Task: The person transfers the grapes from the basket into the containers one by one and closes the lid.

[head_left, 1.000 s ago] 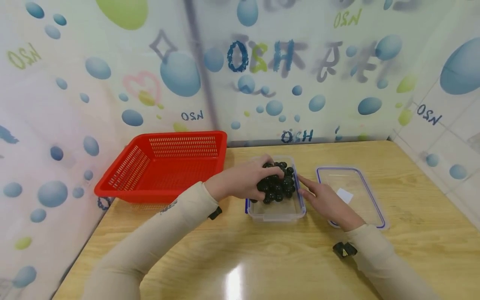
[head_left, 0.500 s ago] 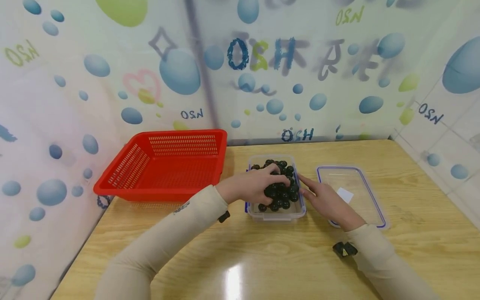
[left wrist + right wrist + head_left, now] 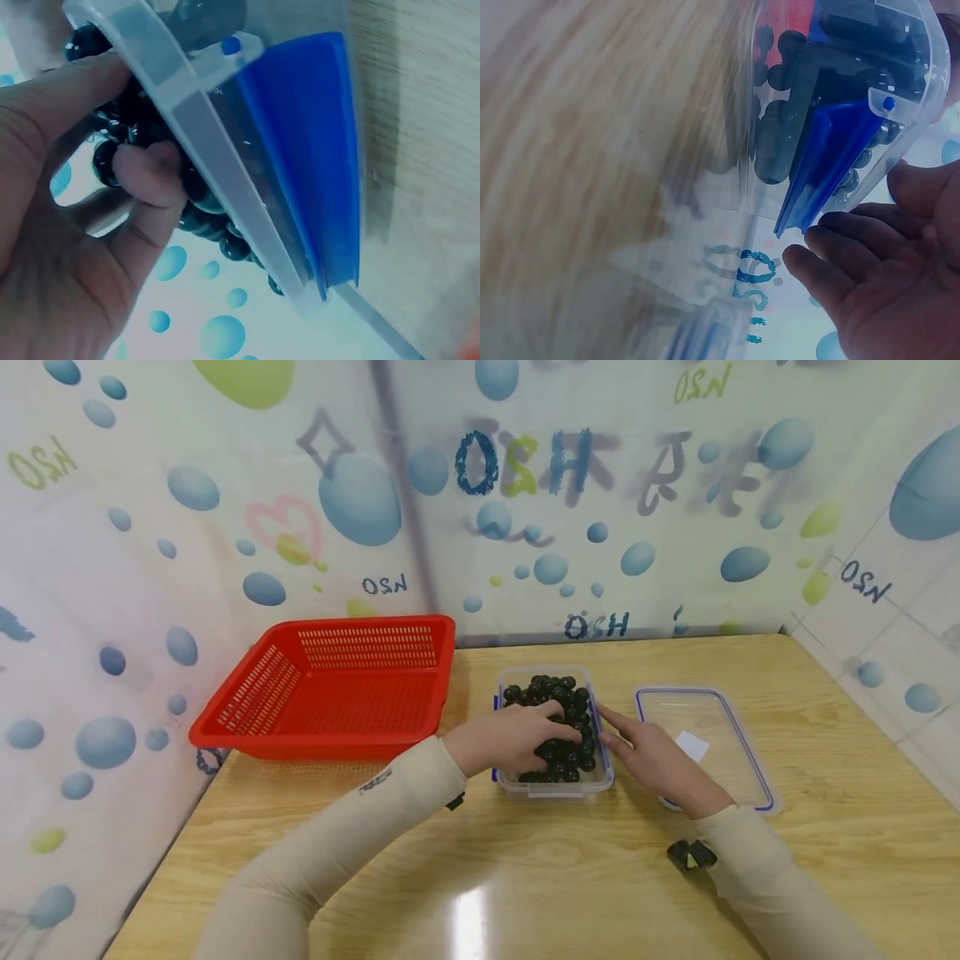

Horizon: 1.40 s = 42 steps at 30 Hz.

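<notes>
A clear plastic box [image 3: 557,790] with blue side clips stands on the table, filled with glossy dark grapes [image 3: 577,714]. From its left side my left hand [image 3: 510,739] reaches over the rim; its bent fingers and thumb hold the bunch low inside the box. In the left wrist view, the thumb [image 3: 150,172] is crooked against the grapes [image 3: 124,135], just beyond the box's pale rim. My right hand [image 3: 656,760] lies along the box's right side with fingers extended at the wall. Near those fingers the right wrist view shows a blue clip [image 3: 832,157] hanging down.
The box's clear lid [image 3: 738,743] with a blue seal lies to the right, partly behind my right hand, a white paper piece [image 3: 692,746] on it. A red perforated basket [image 3: 322,747] stands at the left. A patterned wall covering [image 3: 450,560] rises behind the table.
My left hand has moved right and lower with the grapes, which now lie spread deeper across the box. The right hand has stayed at the box's side.
</notes>
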Motion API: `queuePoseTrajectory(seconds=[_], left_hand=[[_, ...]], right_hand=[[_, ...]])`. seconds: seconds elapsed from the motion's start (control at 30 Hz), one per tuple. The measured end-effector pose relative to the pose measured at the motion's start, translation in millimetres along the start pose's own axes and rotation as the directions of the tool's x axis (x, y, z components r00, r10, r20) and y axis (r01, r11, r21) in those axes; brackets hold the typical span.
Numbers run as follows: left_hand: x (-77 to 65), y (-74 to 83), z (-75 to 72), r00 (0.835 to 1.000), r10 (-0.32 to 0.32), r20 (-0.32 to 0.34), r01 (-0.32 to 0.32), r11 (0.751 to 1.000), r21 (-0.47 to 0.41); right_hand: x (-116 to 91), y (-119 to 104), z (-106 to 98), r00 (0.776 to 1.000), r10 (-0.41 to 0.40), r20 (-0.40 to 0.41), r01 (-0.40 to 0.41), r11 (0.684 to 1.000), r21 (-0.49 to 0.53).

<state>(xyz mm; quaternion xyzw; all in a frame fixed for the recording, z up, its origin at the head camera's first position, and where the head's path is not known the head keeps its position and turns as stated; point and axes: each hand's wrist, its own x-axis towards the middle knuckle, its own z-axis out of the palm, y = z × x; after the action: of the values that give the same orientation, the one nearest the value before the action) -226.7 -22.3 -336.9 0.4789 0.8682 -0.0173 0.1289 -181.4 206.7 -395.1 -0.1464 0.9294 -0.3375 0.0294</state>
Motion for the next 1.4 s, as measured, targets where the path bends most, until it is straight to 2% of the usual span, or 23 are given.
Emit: queuePoseTrajectory(seconds=[0.17, 0.4, 0.6, 0.73, 0.83, 1.07, 1.23, 1.4], left_hand=[[7.8, 4.6, 3.3, 1.0, 0.006, 0.021, -0.007, 0.999, 0.033], [11.3, 6.6, 12.3, 0.998, 0.011, 0.066, -0.012, 1.0, 0.002], [5.9, -0.3, 24.6, 0.997, 0.036, 0.061, -0.032, 0.998, -0.059], [4.6, -2.8, 28.1, 0.998, 0.059, 0.027, -0.057, 0.995, -0.077], [5.0, -1.1, 27.6, 0.998, 0.058, 0.012, -0.057, 0.997, -0.042], [2.8, 2.8, 25.4, 1.0, 0.001, -0.005, 0.0, 0.997, 0.077], [2.5, -3.4, 28.8, 0.997, 0.072, -0.031, -0.071, 0.997, 0.014], [-0.7, -10.4, 30.9, 0.994, 0.101, -0.042, -0.105, 0.986, -0.13]], right_hand=[[0, 2, -1, 1.0, 0.016, 0.007, -0.016, 1.0, 0.012], [1, 3, -1, 1.0, 0.015, 0.012, -0.015, 1.0, 0.005], [2, 3, 1, 0.999, 0.029, 0.021, -0.029, 1.0, 0.008], [2, 3, 0, 0.999, 0.041, 0.027, -0.041, 0.999, 0.016], [2, 3, -1, 0.999, 0.037, 0.031, -0.037, 0.999, 0.019], [2, 4, 0, 0.999, 0.018, 0.026, -0.018, 1.0, 0.021], [2, 5, 1, 1.0, 0.01, 0.02, -0.01, 1.0, 0.014], [2, 4, 1, 1.0, 0.013, 0.023, -0.014, 1.0, 0.018]])
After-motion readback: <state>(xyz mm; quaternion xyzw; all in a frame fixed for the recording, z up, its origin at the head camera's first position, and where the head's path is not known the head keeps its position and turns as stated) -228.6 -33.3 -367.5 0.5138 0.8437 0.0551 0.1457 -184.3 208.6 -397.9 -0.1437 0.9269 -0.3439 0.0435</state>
